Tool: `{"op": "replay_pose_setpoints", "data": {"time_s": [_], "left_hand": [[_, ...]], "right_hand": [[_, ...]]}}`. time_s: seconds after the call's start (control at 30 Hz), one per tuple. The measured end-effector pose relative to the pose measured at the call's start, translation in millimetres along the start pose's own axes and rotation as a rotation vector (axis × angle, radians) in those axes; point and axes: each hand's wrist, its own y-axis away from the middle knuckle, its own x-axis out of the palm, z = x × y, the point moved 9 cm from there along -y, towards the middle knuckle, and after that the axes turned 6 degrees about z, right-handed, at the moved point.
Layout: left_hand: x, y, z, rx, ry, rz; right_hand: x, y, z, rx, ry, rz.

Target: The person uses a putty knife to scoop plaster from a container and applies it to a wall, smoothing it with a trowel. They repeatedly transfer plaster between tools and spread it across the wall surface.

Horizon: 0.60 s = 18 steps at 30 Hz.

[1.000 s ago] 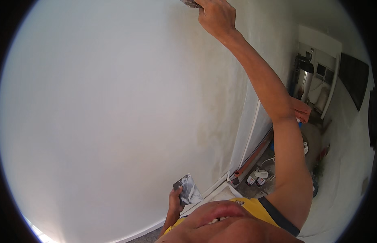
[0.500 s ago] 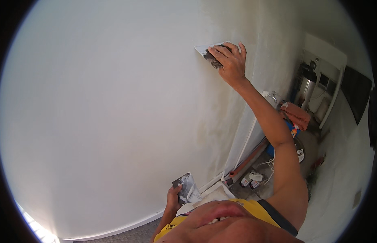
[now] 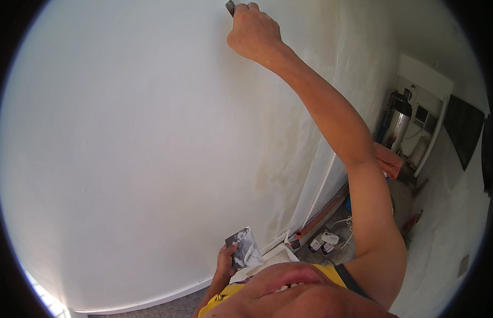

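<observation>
Evidently, a spreading or smoothing step is in hand on a broad, off-white, smooth-faced wall [image 3: 140,138]. The right hand [image 3: 255,33] reaches up before it, its grip closed around a small dark tool [image 3: 230,8] at the upper edge of the view; the tool is mostly hidden by the fingers, so whether its blade touches the wall cannot be told with certainty. The left hand [image 3: 225,259], low and near the wall, has its grip clasped on a flat, dark square plate [image 3: 247,249] smeared with white paste, thumb over one corner. Duller beige patches [image 3: 289,159] mark the wall's right part, beside an orange-brown pipe [image 3: 320,214] along its foot. By judgement, the next move calls for an even stroke with steady pressure, the pasted plate kept level and within reach for reloading.
</observation>
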Motion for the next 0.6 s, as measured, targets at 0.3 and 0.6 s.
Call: {"op": "replay_pose_setpoints", "data": {"time_s": [0.3,0.6], "left_hand": [[-4,2,8,-0.038,-0.016,-0.026],[-1,5,-3,-0.036,-0.098,-0.075]], "right_hand": [[-75,-49,-100,-0.332,0.134,-0.427],[27,126,-117,-0.316,0.164,-0.308]]}}
